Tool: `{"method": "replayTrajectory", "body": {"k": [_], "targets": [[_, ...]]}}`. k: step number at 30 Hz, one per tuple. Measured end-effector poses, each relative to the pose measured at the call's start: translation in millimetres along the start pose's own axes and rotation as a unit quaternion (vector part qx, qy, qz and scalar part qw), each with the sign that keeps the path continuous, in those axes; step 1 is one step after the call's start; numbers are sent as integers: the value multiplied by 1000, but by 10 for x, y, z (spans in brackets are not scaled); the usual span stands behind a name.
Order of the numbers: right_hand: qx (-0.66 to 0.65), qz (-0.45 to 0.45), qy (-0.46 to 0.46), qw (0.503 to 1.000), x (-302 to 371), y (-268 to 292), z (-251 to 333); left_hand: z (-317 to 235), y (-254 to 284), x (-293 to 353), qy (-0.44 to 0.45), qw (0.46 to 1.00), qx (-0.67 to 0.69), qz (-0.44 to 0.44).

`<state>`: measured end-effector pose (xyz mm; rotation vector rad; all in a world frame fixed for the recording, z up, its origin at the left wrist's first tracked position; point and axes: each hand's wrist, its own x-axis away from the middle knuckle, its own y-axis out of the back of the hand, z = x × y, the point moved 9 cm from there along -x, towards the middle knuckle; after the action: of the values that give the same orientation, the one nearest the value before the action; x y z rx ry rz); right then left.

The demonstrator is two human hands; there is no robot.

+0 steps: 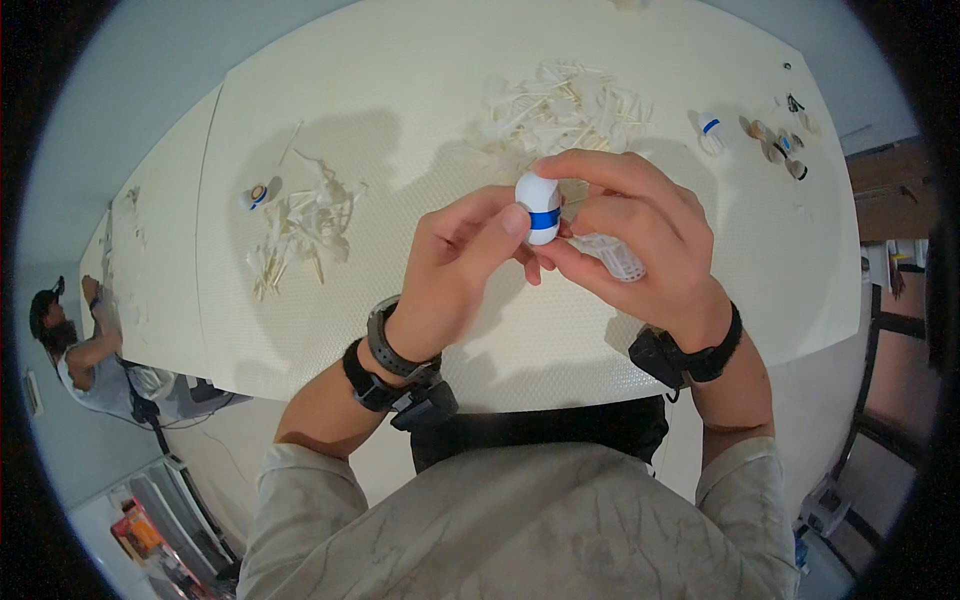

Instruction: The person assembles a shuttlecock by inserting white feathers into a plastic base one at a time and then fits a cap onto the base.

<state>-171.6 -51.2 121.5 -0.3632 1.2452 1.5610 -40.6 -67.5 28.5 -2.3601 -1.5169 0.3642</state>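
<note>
In the upper middle of the frame, our left hand point(450, 245) and right hand point(655, 225) pinched the white, blue-banded capsule point(540, 200), which we judged light, stiff, slippery-smooth, and best held by its rounded ends and sides.

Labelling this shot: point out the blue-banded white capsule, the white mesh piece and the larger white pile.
Blue-banded white capsule point(543, 217): head view, on its blue band.
White mesh piece point(620, 258): head view, on its perforated side.
Larger white pile point(568, 112): head view, near its middle.
</note>
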Motion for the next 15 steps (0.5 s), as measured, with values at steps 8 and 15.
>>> {"method": "replayTrajectory", "body": {"k": [8, 15], "targets": [[-55, -25, -15, 998, 24, 14, -32, -22, -44, -6, -6, 999, 21, 42], [-15, -7, 13, 1000, 33, 7, -5, -11, -41, 29, -3, 1000, -10, 10]]}}
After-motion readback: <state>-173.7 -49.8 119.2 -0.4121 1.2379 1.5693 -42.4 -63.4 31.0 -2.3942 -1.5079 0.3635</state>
